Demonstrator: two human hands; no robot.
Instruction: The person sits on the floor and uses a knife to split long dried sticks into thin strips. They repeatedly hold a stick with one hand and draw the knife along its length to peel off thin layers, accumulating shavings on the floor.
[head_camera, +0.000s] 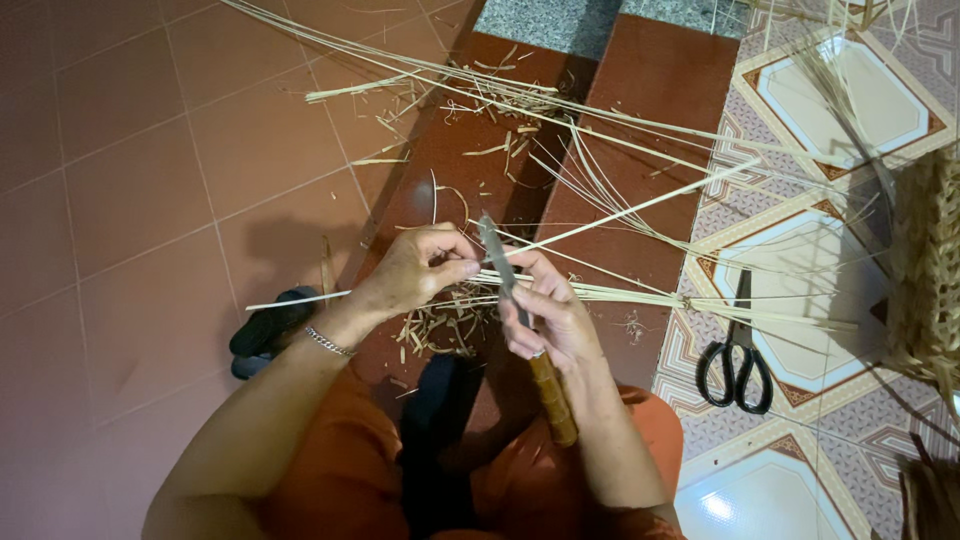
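Observation:
My left hand (415, 272) pinches a thin pale bamboo strip (640, 206) that runs up to the right. My right hand (548, 315) grips a knife (500, 262) with a grey blade pointing up and a brown wooden handle (553, 398) sticking down toward my lap. The blade meets the strip between the two hands. A bundle of thin strips (640, 296) lies across under my right hand and extends to the right. A metal bracelet (328, 342) is on my left wrist.
Black scissors (737, 362) lie on the patterned tiles at right. A woven basket piece (925, 270) sits at the right edge. Shavings (445, 322) and loose strips (500, 95) litter the red step. A dark sandal (270, 325) rests at left.

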